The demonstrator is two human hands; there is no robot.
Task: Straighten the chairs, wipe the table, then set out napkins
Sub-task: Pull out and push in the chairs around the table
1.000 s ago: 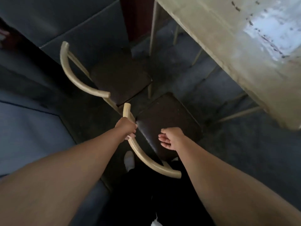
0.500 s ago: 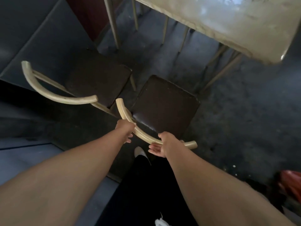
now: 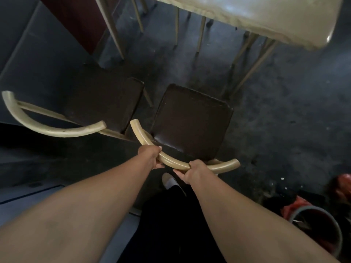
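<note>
Gripping the curved backrest rail (image 3: 171, 161) of the near chair (image 3: 191, 123), both hands are closed around it: the left hand (image 3: 150, 155) partway along the rail's left half, the right hand (image 3: 192, 170) just right of its middle. The rail's long axis runs left to right across the person's front, bowed towards them, and the dark seat lies straight ahead of the grip, pointing at the table (image 3: 266, 18), whose near edge is well beyond the seat's front. A push along the forearms would probably slide it under. A second chair (image 3: 106, 103) stands just beside on the left, its rail end (image 3: 101, 125) near but apart. Compared with a second ago, the right hand has gone from hovering loose over the seat to clasping the rail, and the seat now squares up to the table edge.
</note>
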